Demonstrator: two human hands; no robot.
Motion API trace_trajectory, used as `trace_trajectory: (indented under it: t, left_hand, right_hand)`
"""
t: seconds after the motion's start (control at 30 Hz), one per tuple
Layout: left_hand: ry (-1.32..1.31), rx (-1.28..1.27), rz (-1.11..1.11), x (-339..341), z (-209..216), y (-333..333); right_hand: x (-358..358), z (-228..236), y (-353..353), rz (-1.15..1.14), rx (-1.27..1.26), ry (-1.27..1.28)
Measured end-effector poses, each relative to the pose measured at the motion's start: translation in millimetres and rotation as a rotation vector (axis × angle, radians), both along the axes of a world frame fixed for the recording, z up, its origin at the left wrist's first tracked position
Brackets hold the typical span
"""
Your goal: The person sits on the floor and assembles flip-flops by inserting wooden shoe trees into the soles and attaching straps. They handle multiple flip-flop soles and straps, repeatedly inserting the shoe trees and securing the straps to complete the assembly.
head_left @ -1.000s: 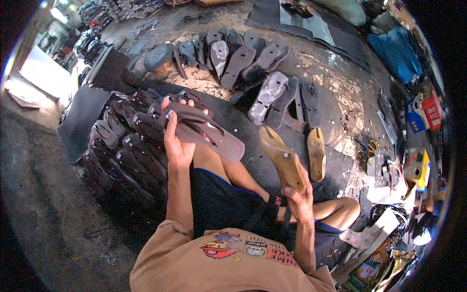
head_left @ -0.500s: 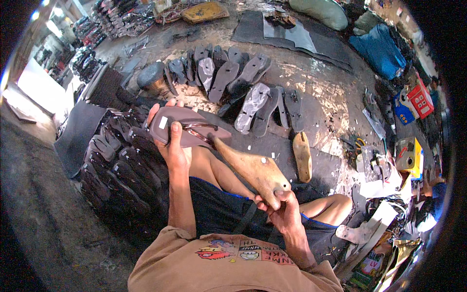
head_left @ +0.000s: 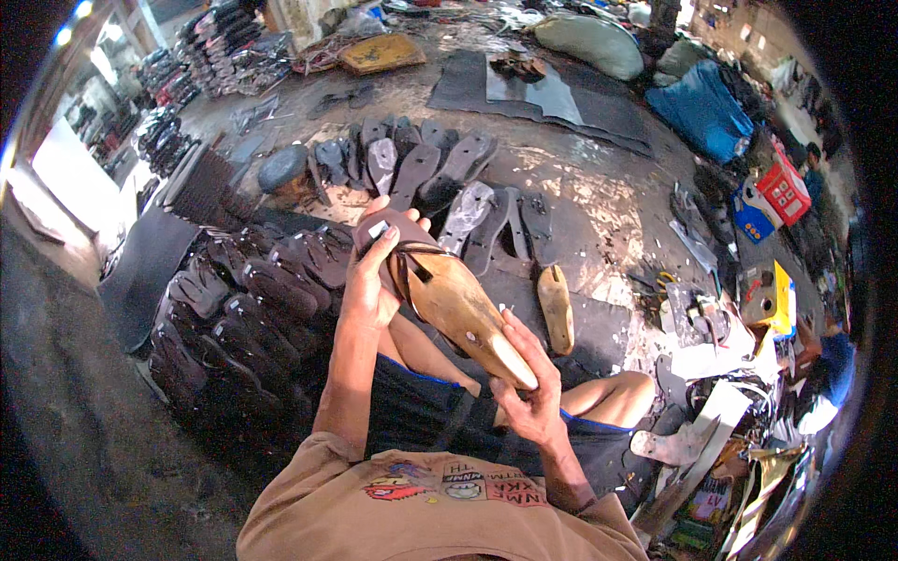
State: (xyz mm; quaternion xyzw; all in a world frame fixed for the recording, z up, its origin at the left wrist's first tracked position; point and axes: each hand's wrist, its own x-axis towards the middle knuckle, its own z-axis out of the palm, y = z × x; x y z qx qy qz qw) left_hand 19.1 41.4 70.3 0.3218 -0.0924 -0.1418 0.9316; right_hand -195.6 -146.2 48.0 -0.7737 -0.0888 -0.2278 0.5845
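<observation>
Thumb on top and fingers around the far end, my left hand point(head_left: 370, 280) grips a brown flip-flop sandal point(head_left: 393, 227) with a small white label on its footbed. A yellowish wooden shoe last point(head_left: 468, 309) sits under the sandal's dark straps point(head_left: 402, 273), its notched tip showing beyond them. My right hand point(head_left: 535, 388) is wrapped round the wide near end of the last. Sandal and last are joined, tilted over my lap. The sandal's toe and underside are mostly hidden by the last.
Another wooden last point(head_left: 556, 313) lies on the floor beyond my right hand. Dark soles point(head_left: 416, 173) stand in rows ahead. Finished-looking dark sandals point(head_left: 271, 290) are heaped at left. Scissors point(head_left: 666, 279), a yellow box point(head_left: 784, 294) and a red box point(head_left: 781, 185) lie to the right.
The last has turned over and gone under the sandal's straps. My left hand has moved right with the sandal, and my right hand now wraps the last's wide end.
</observation>
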Motion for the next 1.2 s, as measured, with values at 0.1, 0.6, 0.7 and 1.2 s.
trace_trajectory:
  t: [0.1, 0.6, 0.7, 1.2]
  left_hand:
    - [0.027, -0.025, -0.017, -12, 13, -17]
    - [-0.044, -0.006, -0.218, -47, -5, -48]
    - [0.006, -0.040, -0.178, -48, -11, -54]
    - [0.413, 0.205, -0.422, -161, -44, 21]
  right_hand:
    - [-12, -6, 22, -0.037, 0.051, -0.088]
    - [-23, -17, 30, -0.147, 0.363, 0.029]
    - [-12, -25, 49, -0.266, 0.171, -0.077]
    - [-31, -54, 36, -0.102, 0.353, 0.602]
